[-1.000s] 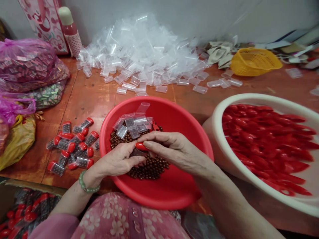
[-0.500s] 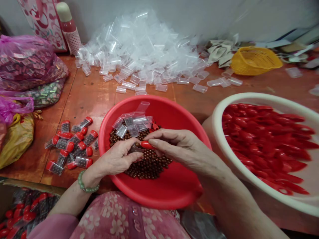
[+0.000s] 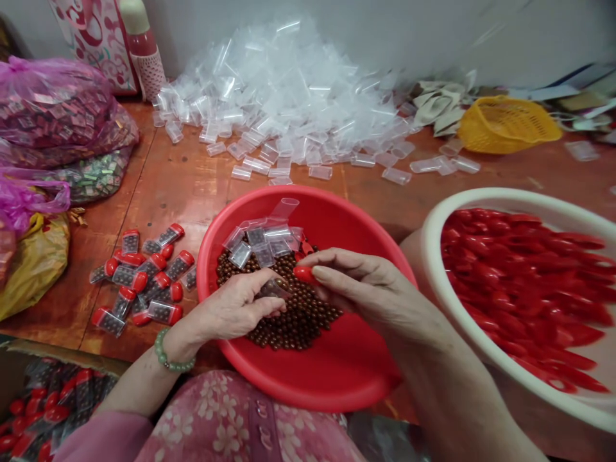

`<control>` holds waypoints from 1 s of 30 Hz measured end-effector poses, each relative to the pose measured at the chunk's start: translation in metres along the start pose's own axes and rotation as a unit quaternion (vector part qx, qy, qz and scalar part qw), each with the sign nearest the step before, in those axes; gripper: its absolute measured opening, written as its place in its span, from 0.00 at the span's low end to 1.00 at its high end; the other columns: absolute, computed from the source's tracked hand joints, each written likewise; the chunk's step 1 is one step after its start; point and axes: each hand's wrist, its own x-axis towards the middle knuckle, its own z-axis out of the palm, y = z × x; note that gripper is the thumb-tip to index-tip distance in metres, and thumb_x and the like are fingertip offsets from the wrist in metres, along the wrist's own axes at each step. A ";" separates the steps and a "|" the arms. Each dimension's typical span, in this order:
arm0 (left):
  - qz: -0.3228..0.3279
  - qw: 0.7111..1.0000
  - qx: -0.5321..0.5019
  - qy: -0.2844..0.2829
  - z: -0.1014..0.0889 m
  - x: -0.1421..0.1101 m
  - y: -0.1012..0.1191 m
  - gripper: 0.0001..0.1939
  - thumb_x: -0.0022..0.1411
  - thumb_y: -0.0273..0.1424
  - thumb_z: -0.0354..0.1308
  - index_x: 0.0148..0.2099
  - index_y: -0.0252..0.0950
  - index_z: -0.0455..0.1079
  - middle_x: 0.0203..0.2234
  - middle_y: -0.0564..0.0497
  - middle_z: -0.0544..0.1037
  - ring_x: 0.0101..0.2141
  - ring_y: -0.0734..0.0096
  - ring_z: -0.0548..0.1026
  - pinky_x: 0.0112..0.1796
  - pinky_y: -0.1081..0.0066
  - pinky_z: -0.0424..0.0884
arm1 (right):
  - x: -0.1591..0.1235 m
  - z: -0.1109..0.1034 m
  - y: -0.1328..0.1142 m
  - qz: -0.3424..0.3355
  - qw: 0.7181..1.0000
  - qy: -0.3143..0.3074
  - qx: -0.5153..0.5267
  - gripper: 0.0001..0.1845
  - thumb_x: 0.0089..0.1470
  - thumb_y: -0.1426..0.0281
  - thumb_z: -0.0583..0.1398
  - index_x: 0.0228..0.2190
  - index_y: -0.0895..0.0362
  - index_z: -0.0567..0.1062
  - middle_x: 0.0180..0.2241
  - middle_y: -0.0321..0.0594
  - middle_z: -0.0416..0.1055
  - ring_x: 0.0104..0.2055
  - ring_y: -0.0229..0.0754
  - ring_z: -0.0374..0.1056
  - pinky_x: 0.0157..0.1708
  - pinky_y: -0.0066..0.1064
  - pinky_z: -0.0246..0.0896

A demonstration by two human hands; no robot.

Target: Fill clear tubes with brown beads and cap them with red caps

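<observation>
My left hand (image 3: 243, 301) is closed around a clear plastic tube (image 3: 273, 289), its mouth tilted toward the right. Between the thumb and fingers of my right hand (image 3: 353, 279) is a small red plastic piece (image 3: 305, 274), a short gap away from the tube. Both hands are over a red basin (image 3: 356, 359). Inside it lie many shiny brown beads (image 3: 289, 327). Several clear tubes (image 3: 262, 240) rest on the beads toward the back. How full the held tube is, I cannot make out.
Red-capped tubes of beads (image 3: 144, 279) lie left of the basin. A cream basin (image 3: 433, 256) of red pieces stands right. At the back are a heap of clear tubes (image 3: 289, 96), a yellow basket (image 3: 510, 125) and a bottle (image 3: 144, 51). Plastic bags (image 3: 52, 109) sit far left.
My right hand's red piece has drawn apart from the tube in my left hand. The whole view has shifted slightly, so the surroundings appear further right.
</observation>
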 end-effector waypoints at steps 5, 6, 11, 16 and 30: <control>-0.023 0.989 -0.143 0.007 -0.001 0.001 0.006 0.09 0.59 0.29 0.58 0.42 0.33 0.66 0.31 0.52 0.73 0.32 0.76 0.71 0.39 0.72 0.66 | 0.005 0.016 -0.008 -0.059 0.990 0.069 0.109 0.16 0.47 0.59 0.66 0.38 0.52 0.74 0.23 0.33 0.66 0.24 0.35 0.60 0.24 0.27 0.59; -0.027 0.987 -0.159 0.010 -0.002 0.001 0.007 0.10 0.57 0.29 0.60 0.42 0.33 0.66 0.31 0.52 0.73 0.32 0.76 0.71 0.39 0.72 0.66 | 0.008 0.021 -0.010 -0.073 0.985 0.087 0.126 0.15 0.46 0.59 0.66 0.35 0.51 0.73 0.24 0.33 0.68 0.27 0.37 0.63 0.29 0.29 0.62; -0.020 0.984 -0.164 0.069 0.000 0.001 0.009 0.14 0.50 0.31 0.67 0.38 0.33 0.68 0.30 0.53 0.74 0.32 0.75 0.71 0.38 0.71 0.65 | 0.020 0.047 -0.006 -0.148 0.951 0.115 0.246 0.11 0.50 0.60 0.64 0.31 0.49 0.68 0.30 0.32 0.74 0.35 0.38 0.70 0.40 0.32 0.67; 0.022 0.972 -0.194 0.134 0.009 0.002 0.009 0.19 0.48 0.30 0.68 0.42 0.33 0.68 0.28 0.55 0.75 0.30 0.75 0.72 0.36 0.72 0.67 | 0.014 0.069 0.003 -0.153 0.942 0.112 0.278 0.12 0.54 0.60 0.62 0.33 0.50 0.64 0.35 0.33 0.78 0.38 0.39 0.73 0.38 0.33 0.69; 0.021 0.956 -0.268 0.120 0.010 -0.003 0.003 0.22 0.46 0.31 0.70 0.41 0.34 0.64 0.25 0.55 0.74 0.23 0.75 0.74 0.26 0.74 0.68 | -0.007 0.048 0.013 -0.187 0.956 0.073 0.215 0.11 0.55 0.60 0.60 0.27 0.54 0.71 0.31 0.37 0.68 0.32 0.38 0.66 0.30 0.29 0.66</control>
